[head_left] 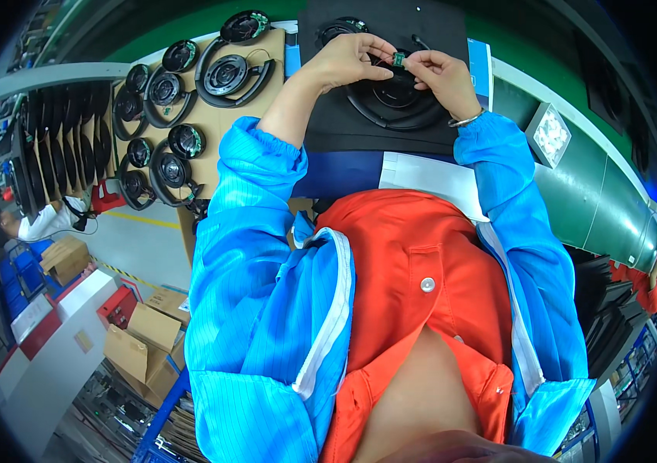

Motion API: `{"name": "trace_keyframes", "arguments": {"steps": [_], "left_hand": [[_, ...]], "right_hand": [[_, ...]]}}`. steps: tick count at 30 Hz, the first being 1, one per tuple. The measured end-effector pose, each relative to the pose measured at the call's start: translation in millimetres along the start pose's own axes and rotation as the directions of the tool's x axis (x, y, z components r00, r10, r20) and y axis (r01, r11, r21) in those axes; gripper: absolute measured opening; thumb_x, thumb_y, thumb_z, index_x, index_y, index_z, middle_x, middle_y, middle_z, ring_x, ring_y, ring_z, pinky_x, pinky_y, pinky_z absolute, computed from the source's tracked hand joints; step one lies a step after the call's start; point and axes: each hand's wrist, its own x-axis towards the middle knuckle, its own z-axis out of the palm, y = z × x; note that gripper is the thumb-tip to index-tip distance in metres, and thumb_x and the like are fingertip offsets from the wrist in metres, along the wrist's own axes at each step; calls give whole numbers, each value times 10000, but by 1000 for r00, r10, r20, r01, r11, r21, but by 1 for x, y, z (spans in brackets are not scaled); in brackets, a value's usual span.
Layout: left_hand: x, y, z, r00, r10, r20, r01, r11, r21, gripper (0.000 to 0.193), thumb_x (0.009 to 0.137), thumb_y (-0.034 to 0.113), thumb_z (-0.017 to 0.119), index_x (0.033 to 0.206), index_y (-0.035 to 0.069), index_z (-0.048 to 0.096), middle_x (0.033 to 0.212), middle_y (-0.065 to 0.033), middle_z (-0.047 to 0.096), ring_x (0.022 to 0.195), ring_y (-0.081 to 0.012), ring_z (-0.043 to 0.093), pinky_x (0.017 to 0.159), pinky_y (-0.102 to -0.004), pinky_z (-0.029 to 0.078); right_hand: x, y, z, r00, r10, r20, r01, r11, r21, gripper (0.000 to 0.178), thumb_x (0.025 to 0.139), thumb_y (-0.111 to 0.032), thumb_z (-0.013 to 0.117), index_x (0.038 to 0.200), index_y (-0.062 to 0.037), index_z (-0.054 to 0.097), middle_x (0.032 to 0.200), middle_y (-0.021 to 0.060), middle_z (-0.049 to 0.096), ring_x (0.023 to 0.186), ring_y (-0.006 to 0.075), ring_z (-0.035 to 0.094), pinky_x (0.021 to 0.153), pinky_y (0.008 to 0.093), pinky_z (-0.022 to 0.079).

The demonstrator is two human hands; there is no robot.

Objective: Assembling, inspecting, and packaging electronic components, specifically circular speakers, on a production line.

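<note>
My right grip (445,79) pinches a small green board (398,59) over the black headphone (396,94). My left grip (345,60) is half wide, fingertips beside the board.

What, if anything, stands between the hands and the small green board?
Nothing visible: the right hand pinches the board; the left hand's fingertips reach its left edge, contact unclear. The headphones lie beneath, not between.

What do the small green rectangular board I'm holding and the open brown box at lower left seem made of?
The small green rectangular board seems circuit-board laminate: green face, pale specks; finish unclear. The open brown box looks like matte cardboard: dull tan, stiff folded flaps.
</note>
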Motion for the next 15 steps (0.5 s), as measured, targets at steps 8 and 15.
{"name": "trace_keyframes", "arguments": {"steps": [8,15], "left_hand": [[2,-3,0,1000,15,-12,-14,1000,17,342,611,68,674,927,9,558,841,-33,574,604,-43,452,577,-165,387],[2,-3,5,999,20,-48,-20,1000,-4,237,694,70,615,913,-2,556,798,-40,572,705,-78,529,621,-189,422]], "right_hand": [[2,1,0,1000,4,19,-4,1000,-1,197,744,-174,595,861,-15,593,725,9,569,624,49,525,532,171,465],[-3,4,3,999,-40,25,37,991,128,184,740,-114,591,858,25,570,745,52,579,673,93,568,574,183,478]]}}
